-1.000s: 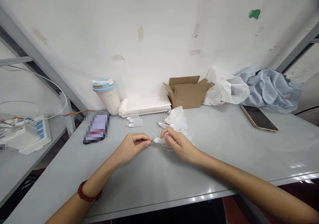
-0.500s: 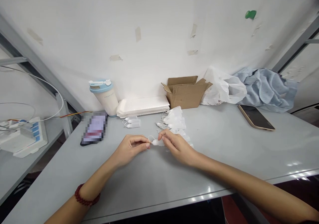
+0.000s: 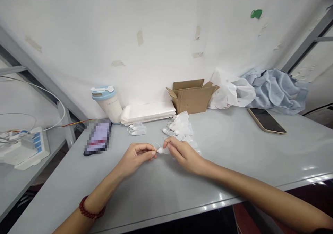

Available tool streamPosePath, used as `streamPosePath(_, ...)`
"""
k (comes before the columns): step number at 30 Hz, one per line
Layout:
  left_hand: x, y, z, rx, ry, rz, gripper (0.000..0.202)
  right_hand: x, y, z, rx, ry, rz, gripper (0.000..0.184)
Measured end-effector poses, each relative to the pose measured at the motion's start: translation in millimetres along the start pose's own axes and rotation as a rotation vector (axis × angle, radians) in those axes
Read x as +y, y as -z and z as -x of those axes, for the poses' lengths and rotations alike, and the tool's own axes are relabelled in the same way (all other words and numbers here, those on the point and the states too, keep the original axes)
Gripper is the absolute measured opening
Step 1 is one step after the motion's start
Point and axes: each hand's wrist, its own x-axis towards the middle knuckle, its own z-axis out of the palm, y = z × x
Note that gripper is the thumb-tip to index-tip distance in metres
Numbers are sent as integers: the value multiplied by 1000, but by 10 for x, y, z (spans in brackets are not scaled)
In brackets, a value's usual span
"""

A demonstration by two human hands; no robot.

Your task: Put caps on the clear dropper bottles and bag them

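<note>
1. Two bare hands meet low over the grey table (image 3: 156,195). The left hand (image 3: 136,156), a red bead bracelet (image 3: 91,208) on its wrist, pinches the tip of a small white tag (image 3: 163,150). The right hand (image 3: 182,152) grips the tag's other end.
2. Just behind the right hand lies a pile of white tags (image 3: 182,126). A few loose tags (image 3: 136,130) lie to its left, and a dark phone (image 3: 98,138) further left.
3. Along the wall stand a blue-lidded cup (image 3: 106,103), a stack of white sheets (image 3: 148,111), a cardboard box (image 3: 192,97), a plastic bag (image 3: 231,90) and a blue cloth (image 3: 275,88).
</note>
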Motion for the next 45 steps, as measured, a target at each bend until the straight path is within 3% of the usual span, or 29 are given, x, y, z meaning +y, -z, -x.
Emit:
streamPosePath(8,55,53,-40,-20,47,74,19,-80,105,-37,4,-30,-52,20)
streamPosePath(18,76,54,-52,49,78,-25,23,-4,73,-57,61,-136,-155,25)
streamPosePath(27,58,-21,-4,20,51,-82,26,-52,2,-12,62,-65,-16,22)
streamPosePath(31,113,-36,-1,38,26,-98,25,-36,91,-37,33,-9,24,23)
streamPosePath(34,176,10,-7,88,-10,-136,25,33,208,-88,131,77,144,26)
streamPosePath(37,203,165,-21,225,1,-223,25,134,272,-133,190,175,383,28)
streamPosePath(41,146,444,-39,408,112,-482,27,231,207,-151,75,211,727,32)
streamPosePath(45,43,542,-42,429,131,-903,25,259,96,-136,-6,224,932,38)
